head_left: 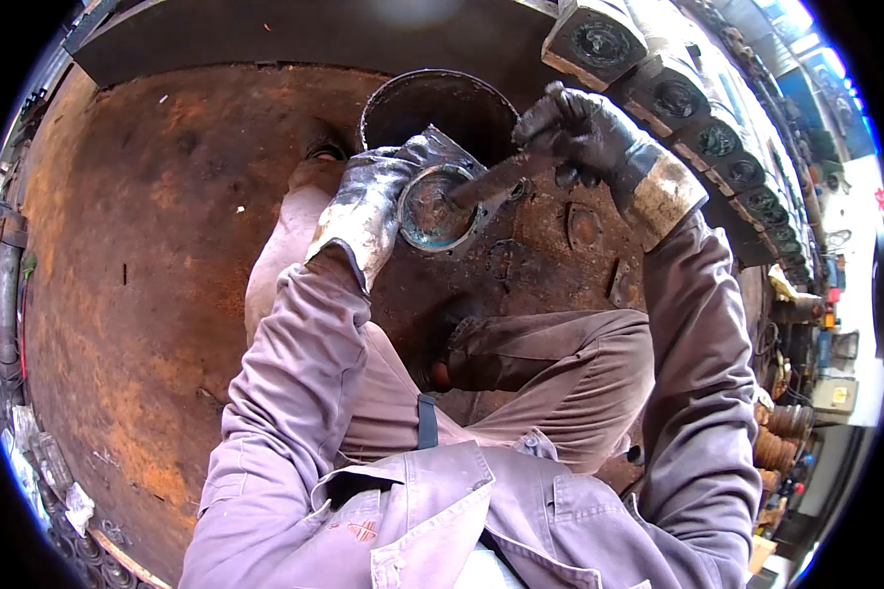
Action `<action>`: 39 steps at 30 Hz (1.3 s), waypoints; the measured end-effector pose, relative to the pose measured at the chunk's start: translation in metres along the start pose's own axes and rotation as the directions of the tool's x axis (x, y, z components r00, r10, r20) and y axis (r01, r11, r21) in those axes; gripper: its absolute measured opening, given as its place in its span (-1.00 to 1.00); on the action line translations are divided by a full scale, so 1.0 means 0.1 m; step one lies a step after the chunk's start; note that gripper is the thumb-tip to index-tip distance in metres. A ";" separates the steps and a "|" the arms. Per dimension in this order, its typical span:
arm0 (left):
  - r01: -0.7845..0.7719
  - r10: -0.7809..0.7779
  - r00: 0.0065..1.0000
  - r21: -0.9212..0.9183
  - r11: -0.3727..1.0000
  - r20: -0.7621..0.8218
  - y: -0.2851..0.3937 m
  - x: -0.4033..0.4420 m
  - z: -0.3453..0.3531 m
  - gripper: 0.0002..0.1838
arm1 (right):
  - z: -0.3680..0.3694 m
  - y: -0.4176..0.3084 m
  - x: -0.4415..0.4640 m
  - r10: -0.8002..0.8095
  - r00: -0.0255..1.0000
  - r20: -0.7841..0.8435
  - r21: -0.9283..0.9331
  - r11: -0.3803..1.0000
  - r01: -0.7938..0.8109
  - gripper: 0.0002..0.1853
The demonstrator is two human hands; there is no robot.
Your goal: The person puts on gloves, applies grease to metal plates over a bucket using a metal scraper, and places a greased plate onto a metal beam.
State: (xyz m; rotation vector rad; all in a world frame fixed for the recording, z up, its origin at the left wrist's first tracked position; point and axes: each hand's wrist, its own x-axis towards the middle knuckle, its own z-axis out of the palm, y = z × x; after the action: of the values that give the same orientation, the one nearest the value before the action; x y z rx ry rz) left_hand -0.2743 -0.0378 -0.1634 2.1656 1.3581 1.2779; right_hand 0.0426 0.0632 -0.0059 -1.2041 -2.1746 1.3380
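Note:
My left hand, in a stained work glove, grips a square metal housing with a round opening facing up. Dark grease-like smears coat the glove's fingers and the inside of the opening. Closed around the upper end of a flat, dark, strip-like tool is my gloved right hand. The tool slants down to the left, and its lower end reaches into the opening. Whether its tip is a blade or a brush, I cannot tell. Just beyond the housing stands a dark round bucket, partly hidden by my left hand and the housing.
Rusty metal floor spreads around my folded legs. A row of rollers with square end housings lines the upper right. A dark steel beam runs along the top. Several parts are stacked at the far right.

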 end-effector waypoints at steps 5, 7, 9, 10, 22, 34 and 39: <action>0.403 -0.391 0.913 -0.102 0.910 0.117 -0.09 -0.13 0.06 -0.72 | 0.40 0.28 -0.24 0.203 0.976 -0.084 0.334 0.928 -0.165 -0.75; 0.478 -0.467 0.878 -0.131 0.869 0.108 -0.15 -0.18 0.13 -0.71 | 0.57 0.40 -0.31 0.257 0.957 -0.138 0.437 0.882 -0.174 -0.75; 0.491 -0.487 0.871 -0.169 0.854 0.068 -0.32 -0.26 0.24 -0.70 | 0.74 0.69 -0.33 0.291 0.936 -0.199 0.497 0.853 -0.160 -0.78; 0.466 -0.469 0.882 -0.196 0.863 0.036 -0.48 -0.33 0.32 -0.70 | 0.80 0.77 -0.33 0.329 0.920 -0.215 0.515 0.838 -0.179 -0.79; 0.271 -0.295 0.955 -0.289 0.918 -0.041 -1.57 -0.52 0.68 -0.63 | 1.50 0.72 -0.39 0.682 0.727 -0.078 0.814 0.465 -0.348 -0.73; 0.102 -0.163 0.986 0.735 0.670 0.012 -0.87 -0.30 0.34 -0.72 | 1.29 0.91 -0.54 0.246 0.816 -0.524 0.682 0.695 0.229 -0.81; 0.538 -0.735 0.675 0.638 0.551 0.064 -0.56 -0.31 0.22 -0.67 | 1.51 0.85 -0.50 0.250 0.818 -0.518 0.621 0.768 0.158 -0.81</action>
State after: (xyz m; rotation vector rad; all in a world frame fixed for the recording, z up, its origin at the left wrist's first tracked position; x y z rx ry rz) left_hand -0.2947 -0.0299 -0.2278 1.7086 2.2905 0.1944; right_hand 0.0189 -0.0459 -0.1475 -1.1648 -1.1125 1.3364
